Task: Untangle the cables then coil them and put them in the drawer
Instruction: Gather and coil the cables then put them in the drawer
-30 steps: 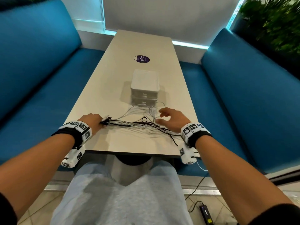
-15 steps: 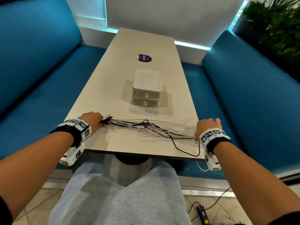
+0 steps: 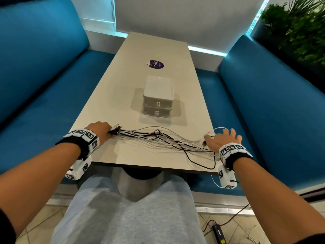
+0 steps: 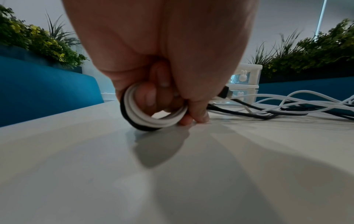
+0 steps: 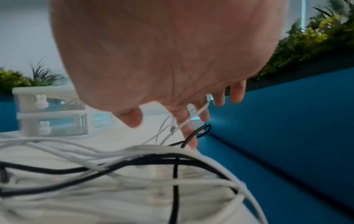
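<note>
Several white and black cables [image 3: 163,140] lie stretched across the near end of the table [image 3: 158,46]. My left hand [image 3: 99,130] grips their bunched ends at the left; in the left wrist view its fingers [image 4: 151,97] curl round a small loop of white and black cable [image 4: 153,119]. My right hand [image 3: 222,140] hovers at the table's right edge with fingers spread; a thin white cable [image 5: 193,116] runs across its fingers [image 5: 219,98]. A white two-drawer box [image 3: 158,97] stands mid-table with both drawers shut.
Blue benches [image 3: 44,81] flank the table on both sides. Some cables [image 3: 213,178] hang over the right edge. A purple sticker [image 3: 155,64] lies beyond the box. A black power adapter [image 3: 218,233] sits on the floor. Plants [image 3: 299,27] stand at the back right.
My right hand has swept right along the cables from the middle to the table's right edge and spread its fingers. The cables now lie straighter. My left hand stays put.
</note>
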The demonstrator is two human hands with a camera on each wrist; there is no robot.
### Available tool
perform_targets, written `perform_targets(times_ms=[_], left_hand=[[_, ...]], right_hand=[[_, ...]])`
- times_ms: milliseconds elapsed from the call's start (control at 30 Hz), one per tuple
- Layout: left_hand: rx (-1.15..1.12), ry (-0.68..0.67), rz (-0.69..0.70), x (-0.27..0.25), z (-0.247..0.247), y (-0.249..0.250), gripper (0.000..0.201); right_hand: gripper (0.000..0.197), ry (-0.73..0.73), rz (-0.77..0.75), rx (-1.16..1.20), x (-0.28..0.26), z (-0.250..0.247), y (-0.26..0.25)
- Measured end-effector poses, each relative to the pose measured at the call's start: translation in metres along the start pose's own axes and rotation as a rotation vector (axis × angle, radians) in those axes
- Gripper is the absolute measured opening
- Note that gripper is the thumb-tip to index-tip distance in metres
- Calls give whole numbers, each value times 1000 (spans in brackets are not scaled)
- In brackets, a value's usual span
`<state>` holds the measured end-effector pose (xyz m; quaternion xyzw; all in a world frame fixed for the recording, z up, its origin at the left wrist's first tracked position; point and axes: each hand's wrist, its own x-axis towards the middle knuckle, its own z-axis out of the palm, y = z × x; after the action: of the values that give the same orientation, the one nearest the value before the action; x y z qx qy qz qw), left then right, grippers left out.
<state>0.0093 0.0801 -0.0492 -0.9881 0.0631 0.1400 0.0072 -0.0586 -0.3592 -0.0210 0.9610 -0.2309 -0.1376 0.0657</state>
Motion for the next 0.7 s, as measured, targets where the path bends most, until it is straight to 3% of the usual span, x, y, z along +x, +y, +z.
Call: perform_targets(times_ms=[67,133,200,300,400,467,567,667,700], left_hand=[[-4,-4,-3,-1,0,0,38],[-16,0,-7,0,2,-1,37],[-30,1,-12,1,3,-2,37],[-34,1,-17,1,4,-2,35],[-40,6,-17,0,4,-1,35],[-43,9,-15,1,4,-2,35],[-45,16,-13,0,4,-2,35],[-37,15,-15,-1,4,-1,35],[-38,14,-16,-1,4,-1,35]], right_hand=[[69,196,-41,-29,-2,-4,-6],[46,403,-106,-114,-5,-7,-13],[20,478,-130,-184,-8,-11,-19],[37,470,-201,-236,-11,-14,-28],[52,505,-485,-200,-13,-12,-40],[52,391,-663,27,-15,-10,-55],[33,100,-747,319,-31,-10,-83],[86,-51,-762,256,-40,-5,-101],[91,-51,-745,190,-41,-2,-105]])
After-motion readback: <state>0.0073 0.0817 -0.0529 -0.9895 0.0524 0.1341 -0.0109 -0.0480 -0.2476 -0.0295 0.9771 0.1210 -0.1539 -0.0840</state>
